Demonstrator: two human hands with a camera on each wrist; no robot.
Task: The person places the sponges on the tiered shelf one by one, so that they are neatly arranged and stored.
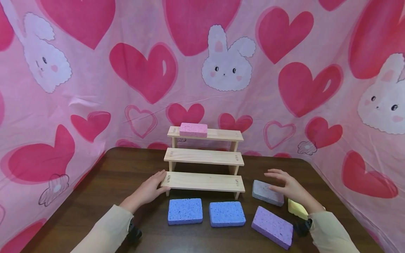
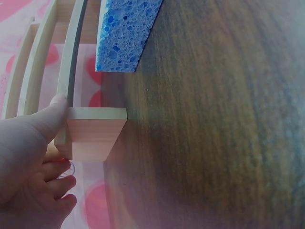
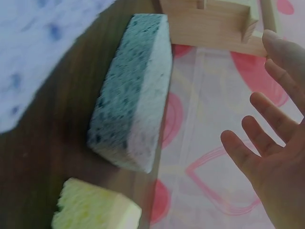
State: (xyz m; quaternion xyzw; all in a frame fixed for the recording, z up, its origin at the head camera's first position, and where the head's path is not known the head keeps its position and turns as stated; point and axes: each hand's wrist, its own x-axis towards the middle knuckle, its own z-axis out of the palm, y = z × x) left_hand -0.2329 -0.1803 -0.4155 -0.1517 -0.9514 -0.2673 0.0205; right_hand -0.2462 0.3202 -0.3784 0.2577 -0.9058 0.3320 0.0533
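Note:
My left hand (image 1: pixel 148 189) pinches the left end of the lowest tier of a three-tier wooden stand (image 1: pixel 202 181). In the left wrist view the thumb (image 2: pixel 51 117) lies on the board's front edge, with the index finger partly hidden behind it. A pink sponge (image 1: pixel 193 130) sits toward the left of the top tier. My right hand (image 1: pixel 292 189), fingers spread and holding nothing, hovers by a grey sponge (image 1: pixel 264 192) on the table. In the right wrist view the fingers stand apart from that grey sponge (image 3: pixel 128 90).
Two blue sponges (image 1: pixel 185 211) (image 1: pixel 226 213) lie before the stand. A purple sponge (image 1: pixel 273 226) lies angled at front right, and a yellow sponge (image 1: pixel 296 209) is partly hidden under the right forearm. Behind the dark wooden table (image 1: pixel 133 161) hangs a pink heart-and-rabbit cloth (image 1: pixel 190 84).

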